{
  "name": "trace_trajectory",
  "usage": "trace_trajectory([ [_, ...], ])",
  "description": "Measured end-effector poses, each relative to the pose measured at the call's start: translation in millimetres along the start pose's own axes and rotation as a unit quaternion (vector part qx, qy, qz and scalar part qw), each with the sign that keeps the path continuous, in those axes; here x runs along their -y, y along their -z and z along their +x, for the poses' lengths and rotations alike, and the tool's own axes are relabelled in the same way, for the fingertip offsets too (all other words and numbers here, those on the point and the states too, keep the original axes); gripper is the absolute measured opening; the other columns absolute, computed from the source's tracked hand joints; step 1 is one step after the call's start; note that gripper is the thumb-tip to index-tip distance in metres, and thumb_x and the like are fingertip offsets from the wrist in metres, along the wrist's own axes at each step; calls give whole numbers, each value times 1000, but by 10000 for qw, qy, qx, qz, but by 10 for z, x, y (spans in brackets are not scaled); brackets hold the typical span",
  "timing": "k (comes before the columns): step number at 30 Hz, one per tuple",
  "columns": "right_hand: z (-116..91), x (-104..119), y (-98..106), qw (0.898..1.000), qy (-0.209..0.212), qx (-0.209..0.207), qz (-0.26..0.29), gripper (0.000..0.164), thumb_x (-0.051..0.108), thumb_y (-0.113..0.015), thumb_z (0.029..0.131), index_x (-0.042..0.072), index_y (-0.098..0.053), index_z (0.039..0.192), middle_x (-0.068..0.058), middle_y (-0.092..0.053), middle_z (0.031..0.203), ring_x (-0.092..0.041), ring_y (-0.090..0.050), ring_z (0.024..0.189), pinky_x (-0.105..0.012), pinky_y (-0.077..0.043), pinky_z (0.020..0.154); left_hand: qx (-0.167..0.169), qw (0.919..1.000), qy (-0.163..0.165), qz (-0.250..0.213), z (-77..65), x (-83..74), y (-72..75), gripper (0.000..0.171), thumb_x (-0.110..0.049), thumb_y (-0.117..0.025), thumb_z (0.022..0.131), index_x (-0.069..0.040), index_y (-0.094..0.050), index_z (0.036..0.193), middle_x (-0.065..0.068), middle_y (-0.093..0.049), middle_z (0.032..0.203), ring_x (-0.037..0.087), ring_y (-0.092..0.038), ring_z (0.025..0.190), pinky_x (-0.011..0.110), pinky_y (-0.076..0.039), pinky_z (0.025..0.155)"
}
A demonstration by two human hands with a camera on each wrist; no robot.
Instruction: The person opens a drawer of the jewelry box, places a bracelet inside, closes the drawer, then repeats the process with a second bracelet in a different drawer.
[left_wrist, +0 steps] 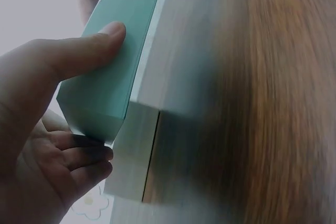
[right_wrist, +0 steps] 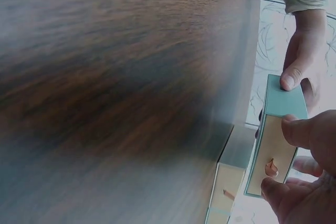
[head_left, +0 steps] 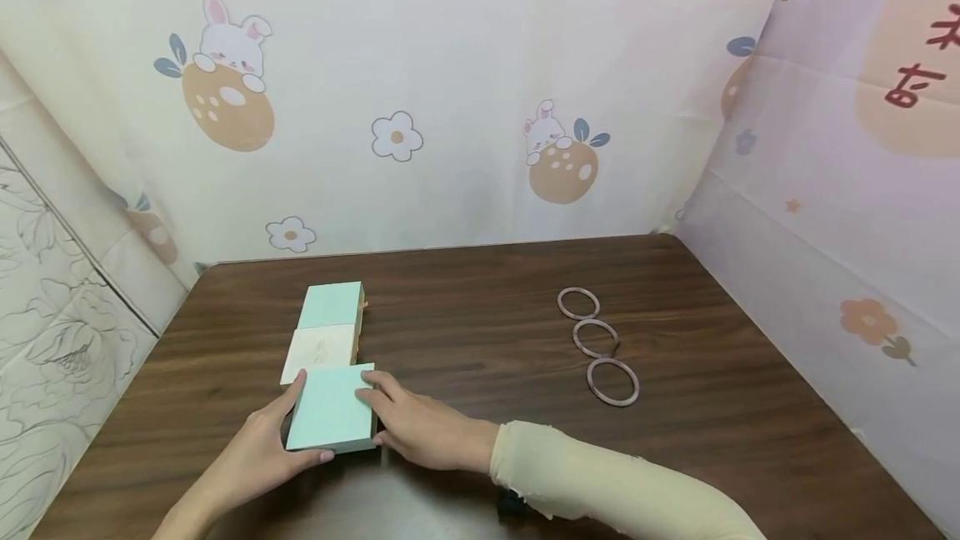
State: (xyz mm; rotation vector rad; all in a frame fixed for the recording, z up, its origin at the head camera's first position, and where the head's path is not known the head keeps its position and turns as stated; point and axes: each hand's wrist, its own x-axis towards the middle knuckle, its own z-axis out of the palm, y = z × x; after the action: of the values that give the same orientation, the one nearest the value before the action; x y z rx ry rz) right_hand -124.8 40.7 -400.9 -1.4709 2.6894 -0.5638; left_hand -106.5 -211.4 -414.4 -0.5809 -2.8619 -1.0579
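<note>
Both hands hold a mint-green box near the front left of the table. My left hand grips its left side, with the thumb along the near face. On the right side, my right hand has fingers over the top edge and at the cream drawer front. A small brownish ribbon tab sticks out of that front between the right hand's fingers. Just behind the held box lie a white box and another mint-green box, end to end in a row.
Three pale purple rings lie in a line on the right half of the brown wooden table. A printed curtain hangs along the back and right. Near the right forearm sits a small black object.
</note>
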Motion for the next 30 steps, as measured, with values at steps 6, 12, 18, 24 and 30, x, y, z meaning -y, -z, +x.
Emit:
trace_trajectory([
  [6,-102,-24,78,9996,-147,88,235,56,17,-57,96,1,-30,144,-15,-20,150,0,-54,77,-7,-40,67,-65,9999,-109,-58,49,-77,-92,109,-38,-86,68,16,-27,142,34,-47,132,39,-51,116,52,-44,87],
  [12,-235,-105,149,9989,-264,28,394,57,16,-58,96,2,-30,144,-14,-20,151,0,-54,73,-8,-41,67,-64,9999,-27,-95,143,-208,-195,108,-37,-86,68,15,-28,142,32,-47,132,39,-51,118,52,-44,89],
  [18,-400,-218,211,9988,-239,-177,378,57,14,-59,95,1,-31,143,-14,-21,150,0,-55,75,-9,-42,70,13,9996,-121,-266,277,-316,-300,109,-35,-87,68,12,-26,145,29,-44,138,37,-47,123,51,-41,94],
  [24,-542,-333,277,9982,-321,-287,413,56,13,-59,95,2,-33,143,-13,-23,150,-4,-57,84,-11,-43,75,75,9992,-172,-359,401,-404,-426,109,-37,-86,68,12,-25,145,28,-47,135,31,-51,119,46,-44,91],
  [30,-628,-458,323,9977,-338,-455,384,56,10,-62,93,3,-36,142,-14,-25,150,-13,-59,99,-16,-45,82,17,9989,-224,-415,529,-481,-531,109,-29,-88,67,12,-24,145,25,-48,135,27,-53,115,43,-45,89],
])
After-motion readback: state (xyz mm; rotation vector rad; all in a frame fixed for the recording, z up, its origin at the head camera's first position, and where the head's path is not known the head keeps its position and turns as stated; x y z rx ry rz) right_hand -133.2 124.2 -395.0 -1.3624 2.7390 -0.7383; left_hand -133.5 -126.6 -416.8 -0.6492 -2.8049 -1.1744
